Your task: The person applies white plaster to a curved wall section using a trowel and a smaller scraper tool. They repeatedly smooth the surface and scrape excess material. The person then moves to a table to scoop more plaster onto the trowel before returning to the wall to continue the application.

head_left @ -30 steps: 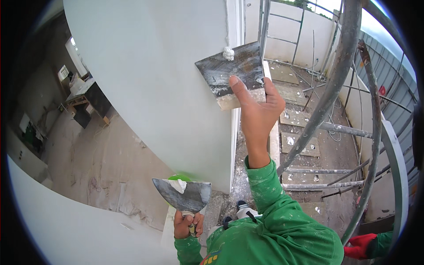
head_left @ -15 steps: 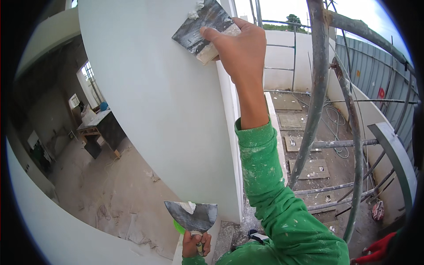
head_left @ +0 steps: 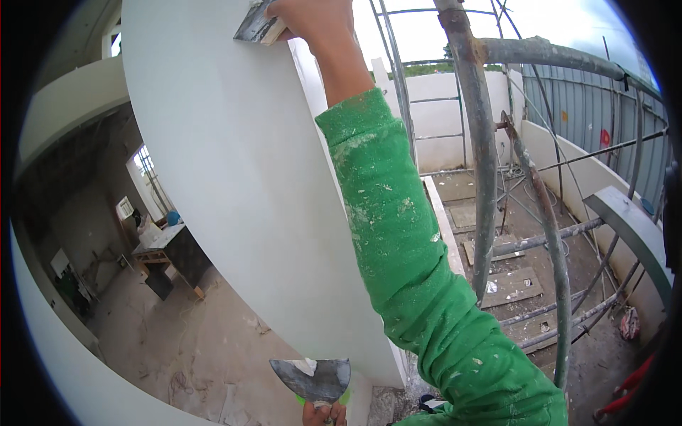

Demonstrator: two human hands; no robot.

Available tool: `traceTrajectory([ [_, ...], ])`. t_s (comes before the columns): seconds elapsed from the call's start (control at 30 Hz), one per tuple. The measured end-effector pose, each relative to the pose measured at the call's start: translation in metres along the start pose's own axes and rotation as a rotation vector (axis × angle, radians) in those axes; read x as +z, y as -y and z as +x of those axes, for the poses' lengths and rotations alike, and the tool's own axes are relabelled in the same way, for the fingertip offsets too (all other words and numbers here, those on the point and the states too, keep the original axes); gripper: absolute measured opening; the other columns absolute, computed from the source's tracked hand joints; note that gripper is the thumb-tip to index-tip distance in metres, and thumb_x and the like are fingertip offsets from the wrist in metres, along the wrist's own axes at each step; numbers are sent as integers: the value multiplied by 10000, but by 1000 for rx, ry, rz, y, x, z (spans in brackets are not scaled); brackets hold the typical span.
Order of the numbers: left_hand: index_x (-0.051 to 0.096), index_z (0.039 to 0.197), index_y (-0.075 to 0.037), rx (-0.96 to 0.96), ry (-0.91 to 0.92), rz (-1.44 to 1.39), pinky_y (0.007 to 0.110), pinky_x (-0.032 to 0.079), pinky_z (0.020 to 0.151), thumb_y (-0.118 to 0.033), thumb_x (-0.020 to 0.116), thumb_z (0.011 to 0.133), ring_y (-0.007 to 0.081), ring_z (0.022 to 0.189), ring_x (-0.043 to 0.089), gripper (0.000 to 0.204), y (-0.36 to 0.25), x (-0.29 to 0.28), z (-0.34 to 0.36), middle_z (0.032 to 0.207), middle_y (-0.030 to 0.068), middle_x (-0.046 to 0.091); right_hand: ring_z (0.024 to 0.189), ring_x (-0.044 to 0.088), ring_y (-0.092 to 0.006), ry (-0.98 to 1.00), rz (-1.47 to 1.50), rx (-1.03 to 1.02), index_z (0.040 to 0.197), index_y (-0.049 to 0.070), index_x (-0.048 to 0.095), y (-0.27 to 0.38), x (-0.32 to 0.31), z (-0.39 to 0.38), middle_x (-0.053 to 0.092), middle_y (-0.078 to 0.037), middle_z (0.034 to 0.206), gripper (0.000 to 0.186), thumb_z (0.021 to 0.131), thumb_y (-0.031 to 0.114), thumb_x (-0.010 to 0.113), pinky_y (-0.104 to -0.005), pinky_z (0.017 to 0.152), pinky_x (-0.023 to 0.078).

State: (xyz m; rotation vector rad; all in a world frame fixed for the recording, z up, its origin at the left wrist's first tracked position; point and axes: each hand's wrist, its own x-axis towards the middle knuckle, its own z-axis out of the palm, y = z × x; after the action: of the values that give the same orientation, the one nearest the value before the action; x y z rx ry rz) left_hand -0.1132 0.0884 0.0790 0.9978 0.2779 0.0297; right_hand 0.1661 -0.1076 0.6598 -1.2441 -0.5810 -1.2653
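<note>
High up at the top edge, my right hand [head_left: 312, 20] grips a flat putty knife [head_left: 254, 21] with a grey, smeared blade. The blade lies against or very close to the white wall [head_left: 234, 163], near its right-hand corner; part of the tool is cut off by the picture's edge. Low in the middle, my left hand [head_left: 325, 413] is closed round the handle of a wide, flared putty knife [head_left: 312, 380]. A dab of white putty [head_left: 307, 366] sits on that blade's upper edge. My right sleeve is green and flecked with white.
Metal scaffold pipes [head_left: 479, 142] rise close by on the right. Beyond them lie boards [head_left: 511, 286] on the ground and a corrugated metal fence [head_left: 575, 106]. Through the opening at left stands a table [head_left: 167, 245] in an unfinished room.
My right hand and its putty knife have moved up and left along the wall, partly out of the picture. The left hand with its wide knife sits lower in view. The whole view has shifted.
</note>
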Motion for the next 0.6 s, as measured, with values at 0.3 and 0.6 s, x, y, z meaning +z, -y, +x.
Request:
traceTrajectory([
  [0.3, 470, 861, -91, 81, 0, 184, 254, 353, 293, -345, 486, 941, 165, 384, 443, 267, -22, 41, -6, 583, 73, 465, 864, 694, -362, 3, 183, 25, 904, -108, 637, 34, 18, 82, 668, -291, 920, 320, 724, 137, 736, -384, 716, 576],
  [0.6, 467, 1005, -82, 40, -72, 171, 255, 357, 290, -314, 500, 943, 158, 394, 444, 242, -25, 45, -7, 616, 70, 472, 889, 687, -365, 41, 186, -18, 883, -98, 660, 62, 38, 135, 665, -297, 920, 309, 715, 151, 733, -386, 759, 564],
])
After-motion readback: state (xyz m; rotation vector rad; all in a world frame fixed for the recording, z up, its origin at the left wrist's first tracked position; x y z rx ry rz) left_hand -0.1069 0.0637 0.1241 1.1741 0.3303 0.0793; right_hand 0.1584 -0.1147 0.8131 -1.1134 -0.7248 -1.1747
